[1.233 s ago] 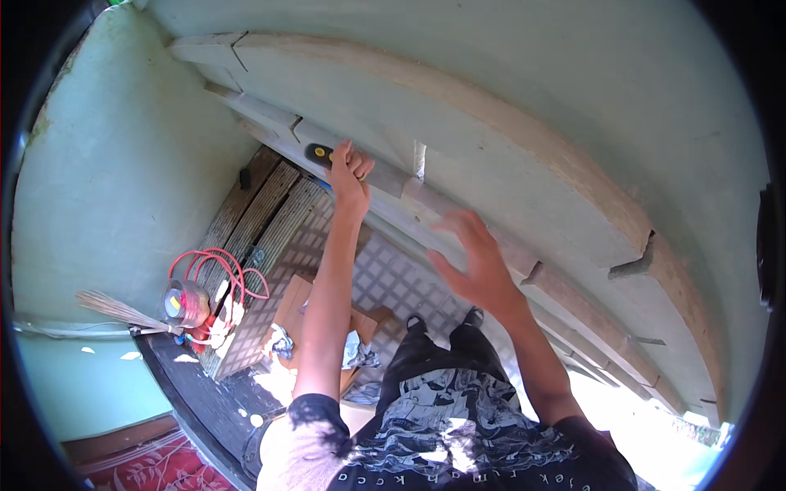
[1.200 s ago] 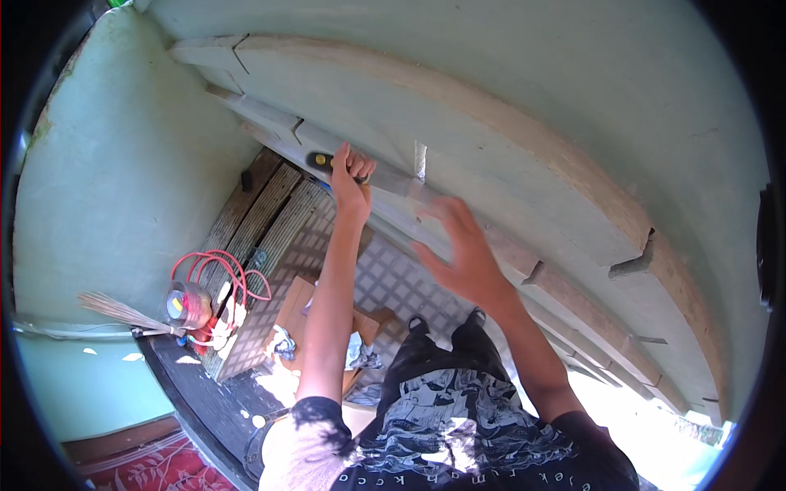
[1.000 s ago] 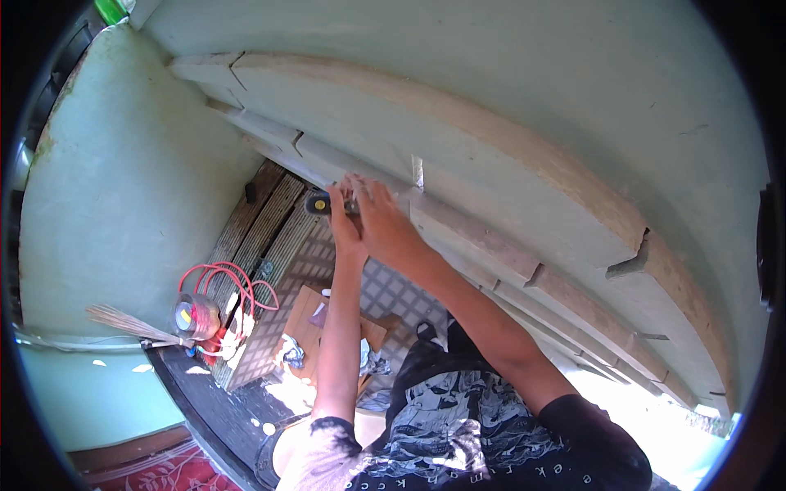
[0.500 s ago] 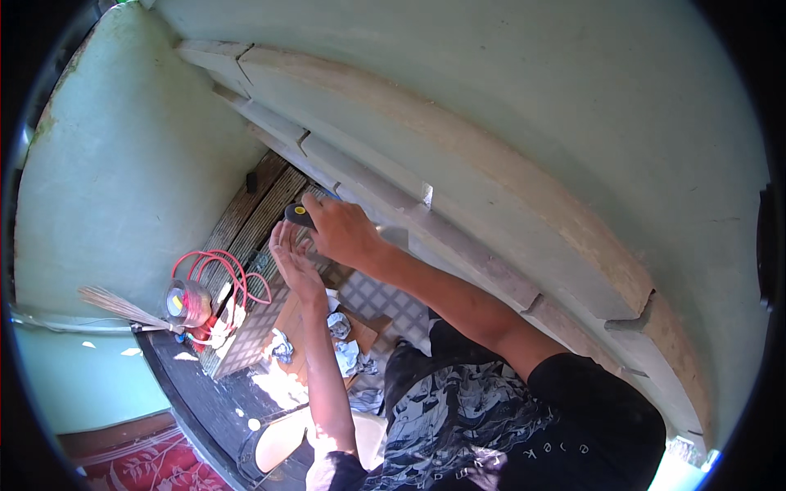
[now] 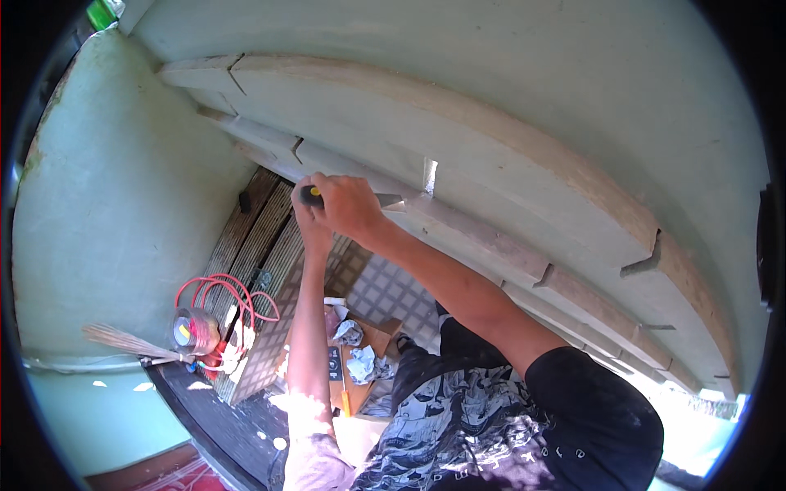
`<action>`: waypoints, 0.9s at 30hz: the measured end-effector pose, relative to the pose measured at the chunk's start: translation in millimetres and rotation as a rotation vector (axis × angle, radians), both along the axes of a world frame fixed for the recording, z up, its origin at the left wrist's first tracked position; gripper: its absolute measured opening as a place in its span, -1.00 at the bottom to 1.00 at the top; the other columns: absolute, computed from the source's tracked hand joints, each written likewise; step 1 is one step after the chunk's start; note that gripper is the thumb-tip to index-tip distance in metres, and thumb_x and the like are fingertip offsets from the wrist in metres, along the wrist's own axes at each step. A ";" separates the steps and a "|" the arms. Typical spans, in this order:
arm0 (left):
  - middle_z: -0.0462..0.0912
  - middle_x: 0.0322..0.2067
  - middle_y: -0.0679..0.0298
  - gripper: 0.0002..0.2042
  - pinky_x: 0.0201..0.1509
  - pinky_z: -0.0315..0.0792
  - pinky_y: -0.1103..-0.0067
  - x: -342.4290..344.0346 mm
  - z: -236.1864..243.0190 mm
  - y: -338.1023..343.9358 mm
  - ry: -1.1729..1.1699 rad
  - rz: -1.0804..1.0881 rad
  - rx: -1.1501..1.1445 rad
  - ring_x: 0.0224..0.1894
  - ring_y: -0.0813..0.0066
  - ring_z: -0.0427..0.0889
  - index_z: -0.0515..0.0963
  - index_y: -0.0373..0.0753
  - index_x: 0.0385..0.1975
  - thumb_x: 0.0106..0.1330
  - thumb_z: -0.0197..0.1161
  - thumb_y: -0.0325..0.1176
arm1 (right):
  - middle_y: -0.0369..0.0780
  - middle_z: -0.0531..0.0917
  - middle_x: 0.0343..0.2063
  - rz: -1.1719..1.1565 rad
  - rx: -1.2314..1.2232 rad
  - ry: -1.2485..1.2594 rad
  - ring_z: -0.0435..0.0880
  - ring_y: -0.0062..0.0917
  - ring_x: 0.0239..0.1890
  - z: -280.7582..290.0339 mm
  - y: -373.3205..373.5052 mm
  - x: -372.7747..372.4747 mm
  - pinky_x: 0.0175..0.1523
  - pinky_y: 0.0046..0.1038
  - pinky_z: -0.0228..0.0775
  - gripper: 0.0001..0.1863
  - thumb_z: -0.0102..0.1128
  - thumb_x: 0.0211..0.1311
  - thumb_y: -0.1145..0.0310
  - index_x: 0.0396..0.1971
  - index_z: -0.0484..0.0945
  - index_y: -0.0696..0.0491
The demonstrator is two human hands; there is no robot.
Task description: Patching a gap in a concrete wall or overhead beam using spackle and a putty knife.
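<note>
My right hand (image 5: 350, 204) is closed round the dark handle of a putty knife (image 5: 389, 200), whose yellow-marked end shows at the left of the fist. Its flat grey blade sticks out to the right, close to a pale wall ledge (image 5: 475, 222). My left hand (image 5: 315, 236) is raised against the right one and appears closed on the handle's end. Most of its fingers are hidden behind the handle and the right hand.
Below lie a cardboard box (image 5: 381, 334), crumpled paper (image 5: 360, 365) and an orange-handled tool (image 5: 345, 403). Coiled red tubing (image 5: 219, 278), a clear round container (image 5: 190, 331) and a stick broom (image 5: 123, 337) are at the left. A narrow slot (image 5: 430, 175) pierces the green wall.
Both hands have moved slightly up, with the knife's blade now showing at the right. My left hand, spread before, has come up against the handle and right hand.
</note>
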State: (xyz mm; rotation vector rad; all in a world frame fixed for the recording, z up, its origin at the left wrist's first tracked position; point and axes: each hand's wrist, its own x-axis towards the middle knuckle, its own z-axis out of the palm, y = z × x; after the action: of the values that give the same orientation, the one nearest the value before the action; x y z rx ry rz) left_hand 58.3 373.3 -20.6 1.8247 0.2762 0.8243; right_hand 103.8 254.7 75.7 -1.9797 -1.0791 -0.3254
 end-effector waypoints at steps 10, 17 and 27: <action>0.26 0.14 -0.08 -0.41 0.17 0.22 0.25 107.0 -115.4 99.2 -0.185 -0.036 0.411 0.08 0.06 0.37 0.07 -0.34 0.28 0.32 0.09 -0.26 | -0.05 0.61 -0.57 -0.107 0.034 -0.055 0.63 -0.12 -0.44 5.1 9.0 1.5 -0.28 -0.15 0.49 -0.72 0.26 -0.08 0.30 -0.34 0.51 0.11; 0.23 0.17 -0.08 -0.40 0.19 0.18 0.21 126.4 -113.7 60.5 -0.113 0.058 0.271 0.13 0.04 0.32 0.05 -0.34 0.29 0.33 0.06 -0.21 | -0.04 0.63 -0.52 -0.288 0.058 0.057 0.65 -0.14 -0.40 0.2 13.3 9.0 -0.25 -0.15 0.49 -0.72 0.26 -0.08 0.33 -0.30 0.53 0.08; 0.19 0.21 -0.08 -0.37 0.22 0.12 0.16 102.5 -99.3 35.8 0.023 0.215 0.095 0.19 0.02 0.24 0.01 -0.34 0.31 0.34 0.01 -0.15 | -0.09 0.64 -0.53 -0.360 0.149 0.002 0.65 -0.17 -0.45 1.8 30.7 18.3 -0.32 -0.19 0.51 -0.68 0.30 -0.15 0.36 -0.29 0.56 0.06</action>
State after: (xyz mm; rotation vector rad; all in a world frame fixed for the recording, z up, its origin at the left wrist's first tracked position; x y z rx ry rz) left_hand 160.8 409.1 -119.8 1.9165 0.4612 0.9798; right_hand 122.1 285.4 77.5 -2.0325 -0.6705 -0.5771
